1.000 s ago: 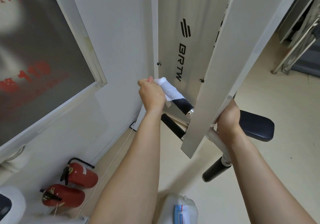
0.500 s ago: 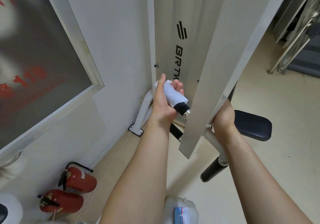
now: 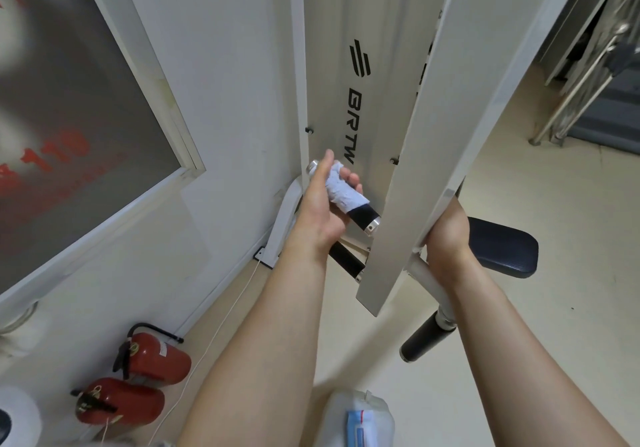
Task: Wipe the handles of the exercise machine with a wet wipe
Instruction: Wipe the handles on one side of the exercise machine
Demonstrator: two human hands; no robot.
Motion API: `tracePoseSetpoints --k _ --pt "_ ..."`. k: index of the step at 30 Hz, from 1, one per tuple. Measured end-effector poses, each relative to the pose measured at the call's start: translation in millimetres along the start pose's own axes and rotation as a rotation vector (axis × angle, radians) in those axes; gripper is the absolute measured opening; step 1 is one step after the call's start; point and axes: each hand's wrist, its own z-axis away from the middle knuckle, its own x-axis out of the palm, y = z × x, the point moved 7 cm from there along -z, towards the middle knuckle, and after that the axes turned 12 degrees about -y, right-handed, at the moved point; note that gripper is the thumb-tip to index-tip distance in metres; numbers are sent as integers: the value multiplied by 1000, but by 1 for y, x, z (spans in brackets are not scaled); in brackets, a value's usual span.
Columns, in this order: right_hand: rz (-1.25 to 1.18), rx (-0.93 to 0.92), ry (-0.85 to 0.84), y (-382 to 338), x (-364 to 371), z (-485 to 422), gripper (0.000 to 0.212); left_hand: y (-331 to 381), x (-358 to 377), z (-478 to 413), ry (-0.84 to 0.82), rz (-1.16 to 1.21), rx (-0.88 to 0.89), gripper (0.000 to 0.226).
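Observation:
My left hand point(image 3: 320, 204) wraps a white wet wipe point(image 3: 343, 192) around the machine's upper black handle point(image 3: 363, 216), whose chrome end caps show at both ends. Its fingers curl over the wipe with the thumb stretched up. My right hand point(image 3: 446, 232) grips the white machine bar behind the slanted white frame beam point(image 3: 433, 135); its fingers are hidden. Two other black grips, a lower left handle point(image 3: 346, 261) and a lower right handle point(image 3: 424, 341), stick out below.
The white machine panel point(image 3: 360, 76) stands against the wall. A dark padded seat point(image 3: 502, 247) lies to the right. Two red fire extinguishers point(image 3: 138, 384) rest on the floor at left with a white cord. A white wipe pack point(image 3: 360, 419) sits below. Metal racks point(image 3: 588, 48) stand far right.
My left hand has slid the wipe down and around the upper handle, turning palm-up under it. The chrome tip at the handle's far end now shows. My right hand has kept its grip.

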Motion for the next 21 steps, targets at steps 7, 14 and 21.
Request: tracePoseSetpoints --k 7,14,21 --pt "-26 -10 25 2 0 0 29 -31 -5 0 -68 -209 -37 30" --pt "-15 67 60 5 -18 2 32 -32 -9 8 -129 -404 -48 47" --pt "58 -2 53 -1 -7 5 36 17 -9 -4 -19 13 2 48"
